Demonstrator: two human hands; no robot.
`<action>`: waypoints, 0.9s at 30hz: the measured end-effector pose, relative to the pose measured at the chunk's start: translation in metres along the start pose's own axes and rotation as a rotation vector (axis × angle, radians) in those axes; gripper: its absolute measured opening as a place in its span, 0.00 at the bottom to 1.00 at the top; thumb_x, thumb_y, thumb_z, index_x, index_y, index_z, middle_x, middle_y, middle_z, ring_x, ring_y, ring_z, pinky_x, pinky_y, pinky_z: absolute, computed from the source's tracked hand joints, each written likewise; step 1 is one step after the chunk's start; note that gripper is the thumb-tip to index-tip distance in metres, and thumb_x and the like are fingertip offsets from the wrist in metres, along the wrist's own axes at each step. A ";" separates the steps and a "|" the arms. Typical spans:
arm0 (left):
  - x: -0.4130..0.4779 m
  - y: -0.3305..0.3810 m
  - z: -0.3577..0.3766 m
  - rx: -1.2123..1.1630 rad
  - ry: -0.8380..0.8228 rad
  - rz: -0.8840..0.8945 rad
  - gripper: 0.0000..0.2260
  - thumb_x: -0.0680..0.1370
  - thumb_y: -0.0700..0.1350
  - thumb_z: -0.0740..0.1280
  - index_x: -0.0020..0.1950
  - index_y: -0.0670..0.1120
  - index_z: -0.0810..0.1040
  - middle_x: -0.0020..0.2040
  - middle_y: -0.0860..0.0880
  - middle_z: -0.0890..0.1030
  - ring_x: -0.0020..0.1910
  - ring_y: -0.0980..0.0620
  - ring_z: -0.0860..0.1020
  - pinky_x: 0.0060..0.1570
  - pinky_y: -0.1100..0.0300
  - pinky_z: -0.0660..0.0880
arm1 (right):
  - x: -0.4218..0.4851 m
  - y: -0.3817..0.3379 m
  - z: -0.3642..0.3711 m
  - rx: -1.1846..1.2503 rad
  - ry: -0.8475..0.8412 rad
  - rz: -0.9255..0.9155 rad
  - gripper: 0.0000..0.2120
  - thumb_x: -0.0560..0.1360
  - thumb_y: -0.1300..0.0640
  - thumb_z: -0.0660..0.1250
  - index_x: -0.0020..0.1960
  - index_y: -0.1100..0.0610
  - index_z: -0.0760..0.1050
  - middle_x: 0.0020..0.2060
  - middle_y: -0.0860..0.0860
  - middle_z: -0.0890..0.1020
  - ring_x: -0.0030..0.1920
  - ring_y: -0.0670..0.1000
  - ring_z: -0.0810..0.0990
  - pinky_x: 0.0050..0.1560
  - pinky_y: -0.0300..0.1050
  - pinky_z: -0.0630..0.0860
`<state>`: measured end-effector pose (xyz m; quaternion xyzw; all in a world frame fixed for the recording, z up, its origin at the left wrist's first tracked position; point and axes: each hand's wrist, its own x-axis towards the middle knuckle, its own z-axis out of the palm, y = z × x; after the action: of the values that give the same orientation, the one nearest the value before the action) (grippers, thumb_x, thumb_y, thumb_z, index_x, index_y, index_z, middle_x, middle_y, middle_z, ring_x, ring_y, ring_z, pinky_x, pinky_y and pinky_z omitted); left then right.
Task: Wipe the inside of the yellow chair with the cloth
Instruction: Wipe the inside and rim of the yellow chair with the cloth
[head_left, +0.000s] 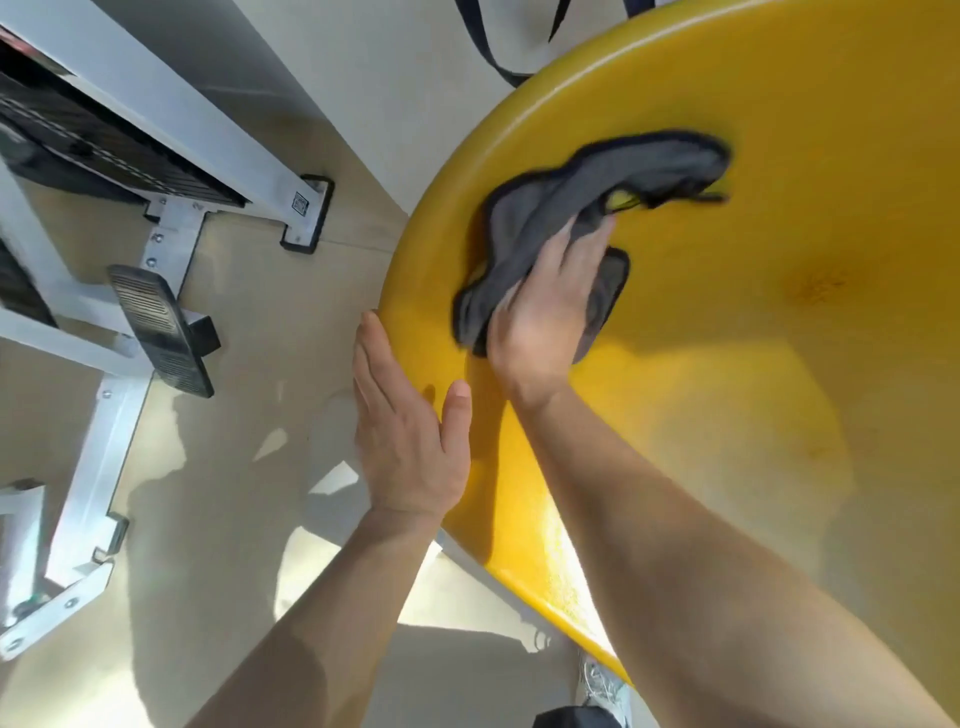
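Pressing under right hand (540, 312) fingers (587, 244), cloth (597, 192) meets yellow chair (779, 364).

yellow chair (753, 364) – glossy curved shell filling the frame's right; crumpled grey cloth (571, 208) pressed inside it, upper centre.
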<state>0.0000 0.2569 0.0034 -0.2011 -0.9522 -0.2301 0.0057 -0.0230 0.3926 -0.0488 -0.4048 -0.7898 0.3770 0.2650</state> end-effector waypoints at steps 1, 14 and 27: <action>0.000 0.000 -0.001 -0.015 0.002 0.004 0.37 0.79 0.58 0.57 0.79 0.37 0.49 0.78 0.38 0.58 0.75 0.44 0.59 0.72 0.68 0.53 | -0.028 0.006 0.002 -0.046 -0.089 -0.130 0.28 0.79 0.66 0.58 0.77 0.69 0.56 0.75 0.74 0.58 0.78 0.69 0.50 0.76 0.61 0.63; -0.006 0.019 0.021 0.358 0.052 0.025 0.39 0.75 0.40 0.65 0.78 0.34 0.44 0.78 0.29 0.46 0.78 0.31 0.47 0.77 0.44 0.45 | 0.045 0.076 -0.057 -0.290 -0.223 -0.356 0.19 0.86 0.62 0.50 0.75 0.56 0.64 0.81 0.57 0.51 0.81 0.58 0.50 0.78 0.56 0.58; -0.096 0.073 0.113 0.329 -0.501 0.355 0.34 0.78 0.47 0.63 0.81 0.51 0.53 0.82 0.47 0.49 0.80 0.45 0.51 0.78 0.46 0.48 | -0.126 0.268 -0.194 -0.758 -0.993 -0.837 0.27 0.80 0.55 0.45 0.74 0.53 0.71 0.80 0.55 0.56 0.79 0.58 0.59 0.77 0.59 0.59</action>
<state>0.1253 0.3292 -0.0757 -0.4103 -0.8984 -0.0123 -0.1559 0.3028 0.4648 -0.1686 0.0836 -0.9801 0.0854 -0.1585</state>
